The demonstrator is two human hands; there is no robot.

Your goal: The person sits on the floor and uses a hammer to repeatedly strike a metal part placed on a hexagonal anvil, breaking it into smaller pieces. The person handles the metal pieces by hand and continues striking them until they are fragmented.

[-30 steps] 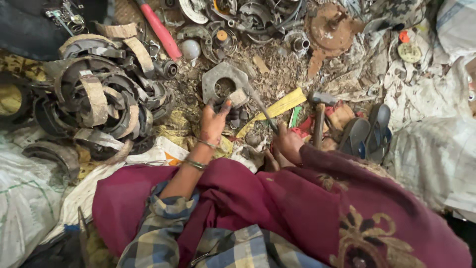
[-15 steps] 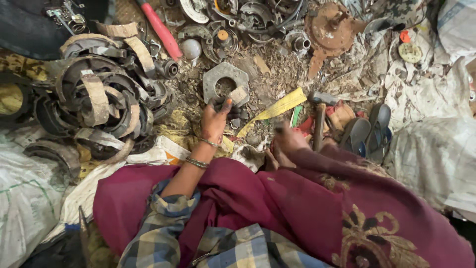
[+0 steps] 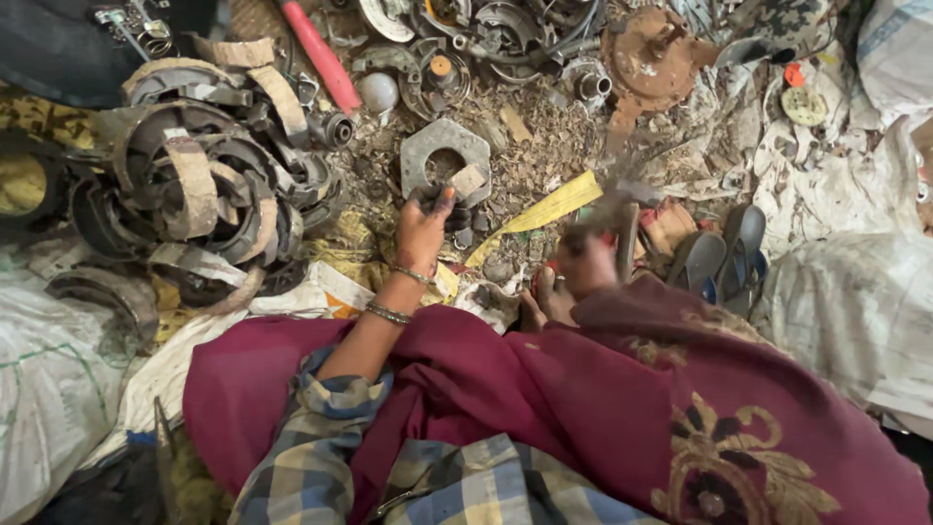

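Grey hexagonal metal plate with round hole [image 3: 442, 156] flat on littered floor, small tan block [image 3: 468, 181] at its lower edge. Left hand [image 3: 423, 228] fingertips pinching that block. Right hand [image 3: 588, 261] blurred, closed around hammer handle [image 3: 628, 238], lifted higher than half a second ago. Heap of curved rusty brake shoes [image 3: 199, 194] left; yellow strap [image 3: 535, 212] between hands; grey sandals [image 3: 724, 262] right.

Scrap-metal sorting yard or salvage workshop, worked at floor level. Evidence: pile of worn curved brake shoes [image 3: 194, 185], rusted round machine part [image 3: 653, 60], grey hexagonal metal plate [image 3: 442, 156], metal debris and dirt littering the ground [image 3: 544, 146], white woven sacks [image 3: 855, 301] alongside.
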